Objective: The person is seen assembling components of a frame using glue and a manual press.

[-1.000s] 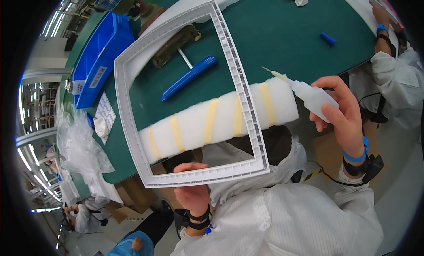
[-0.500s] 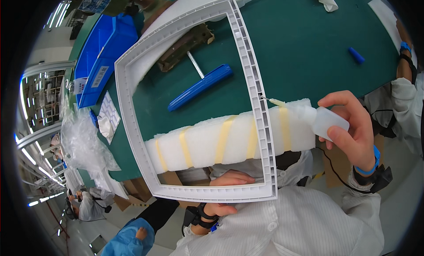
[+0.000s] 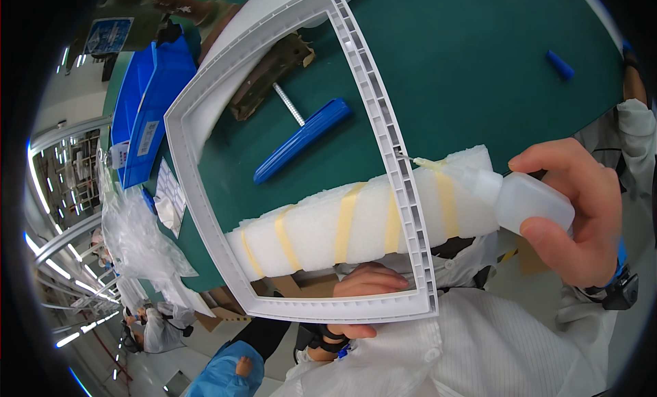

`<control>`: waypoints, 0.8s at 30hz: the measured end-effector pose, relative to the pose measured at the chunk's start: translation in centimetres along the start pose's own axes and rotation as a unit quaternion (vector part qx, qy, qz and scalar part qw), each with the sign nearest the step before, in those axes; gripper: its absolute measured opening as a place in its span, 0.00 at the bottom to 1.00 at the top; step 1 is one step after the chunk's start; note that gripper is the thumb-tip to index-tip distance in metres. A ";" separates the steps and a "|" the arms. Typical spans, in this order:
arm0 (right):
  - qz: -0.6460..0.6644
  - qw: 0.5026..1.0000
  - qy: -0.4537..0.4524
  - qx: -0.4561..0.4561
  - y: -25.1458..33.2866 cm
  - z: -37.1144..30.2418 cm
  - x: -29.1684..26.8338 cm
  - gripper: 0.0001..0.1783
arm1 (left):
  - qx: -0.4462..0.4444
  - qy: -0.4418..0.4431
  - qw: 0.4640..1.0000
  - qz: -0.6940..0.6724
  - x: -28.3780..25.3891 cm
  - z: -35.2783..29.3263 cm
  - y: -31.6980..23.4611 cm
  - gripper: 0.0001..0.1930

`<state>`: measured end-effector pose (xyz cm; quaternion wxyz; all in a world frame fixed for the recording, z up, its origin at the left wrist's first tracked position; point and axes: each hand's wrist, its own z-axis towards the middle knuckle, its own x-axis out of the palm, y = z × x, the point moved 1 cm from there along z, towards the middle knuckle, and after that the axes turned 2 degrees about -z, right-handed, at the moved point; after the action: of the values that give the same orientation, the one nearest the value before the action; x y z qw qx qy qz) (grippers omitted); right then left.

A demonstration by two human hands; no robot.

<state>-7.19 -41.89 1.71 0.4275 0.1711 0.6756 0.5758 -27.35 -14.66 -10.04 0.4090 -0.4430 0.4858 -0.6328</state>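
Note:
A white rectangular plastic frame (image 3: 342, 309) with a ribbed channel along its sides leans over a white foam block (image 3: 316, 234) banded with yellow tape. My left hand (image 3: 370, 280) grips the frame's near edge, fingers on the inner side and thumb below. In my right hand (image 3: 588, 212), a translucent white squeeze bottle (image 3: 537, 204) lies tilted between thumb and fingers. Its thin needle nozzle, yellowish at the base, points left and meets the channel on the frame's right side. Whether anything flows from the tip is too small to see.
Through the frame shows a clamp's blue T-shaped handle (image 3: 301, 142) on the green table (image 3: 465, 68). Blue bins (image 3: 152, 109) and clear plastic bags (image 3: 140, 236) lie left. A small blue cap (image 3: 560, 65) rests far right. Other people stand at both sides.
My right hand and the bottle sit farther right and look larger, with the nozzle still at the frame's right side. The whole view has shifted slightly; my left hand keeps its grip.

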 end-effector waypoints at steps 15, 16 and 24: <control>-0.050 0.997 0.029 -0.058 1.7 2.3 -0.7 0.23 | 0.037 -0.003 0.999 0.026 -0.4 0.6 -0.3 0.34; -0.053 0.996 0.028 -0.060 1.7 2.3 -0.6 0.23 | 0.036 0.000 0.999 0.026 -0.5 0.7 -0.3 0.34; -0.058 0.996 0.023 -0.071 1.6 2.4 -0.8 0.23 | 0.039 0.016 0.999 0.034 -0.5 1.0 -0.2 0.34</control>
<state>-5.32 -40.49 3.52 0.4557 0.0875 0.6518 0.5999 -26.29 -14.35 -9.76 0.4396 -0.3999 0.4819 -0.6439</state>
